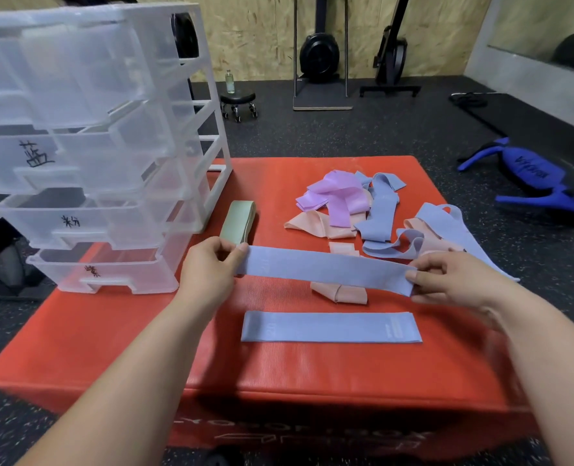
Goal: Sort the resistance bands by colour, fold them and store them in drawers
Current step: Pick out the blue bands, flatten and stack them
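Handwritten 蓝 on second drawer (33, 156), up-left of left hand (208, 274); 粉 on third drawer (72, 222); mark on bottom drawer (104, 274) illegible. Printed 20 on flat blue band (329, 327) below left hand; print on held blue band (329, 269) unclear.

Evenly lit from overhead, moderately bright; shadows soft. Drawer unit (94, 146) bowed by wide-angle distortion at left edge. Right hand (457, 280) smeared by motion blur.

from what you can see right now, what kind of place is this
Most likely a gym or fitness studio: speckled rubber floor, black exercise machines stood against the wooden wall, and a red padded box strewn with resistance bands.
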The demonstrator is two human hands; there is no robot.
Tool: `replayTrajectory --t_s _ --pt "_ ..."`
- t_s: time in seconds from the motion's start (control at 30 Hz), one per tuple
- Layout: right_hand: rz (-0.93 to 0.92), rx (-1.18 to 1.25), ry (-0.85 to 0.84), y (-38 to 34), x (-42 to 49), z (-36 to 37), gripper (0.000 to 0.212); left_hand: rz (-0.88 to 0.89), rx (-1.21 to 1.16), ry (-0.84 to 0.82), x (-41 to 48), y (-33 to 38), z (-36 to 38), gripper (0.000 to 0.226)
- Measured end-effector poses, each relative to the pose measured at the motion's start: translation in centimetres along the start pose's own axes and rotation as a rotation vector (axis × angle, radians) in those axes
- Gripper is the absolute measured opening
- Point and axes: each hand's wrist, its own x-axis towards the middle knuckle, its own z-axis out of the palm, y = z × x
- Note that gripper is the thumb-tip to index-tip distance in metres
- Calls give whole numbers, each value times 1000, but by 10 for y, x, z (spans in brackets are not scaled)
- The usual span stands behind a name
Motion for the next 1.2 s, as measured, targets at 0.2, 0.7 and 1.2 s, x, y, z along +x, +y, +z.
replayTrajectory --t_s 0.2,0.7,1.2 --pt "-43 -75 82 7 -21 7 15 -4 31 -80 -16 -14 -9 24" --pt "-183 -564 191 41 -26 18 25 70 478 -169 -49 -20 -7 21" --pt "-275 -787 26 33 -32 7 46 238 579 -401 -39 -23 -19 38"
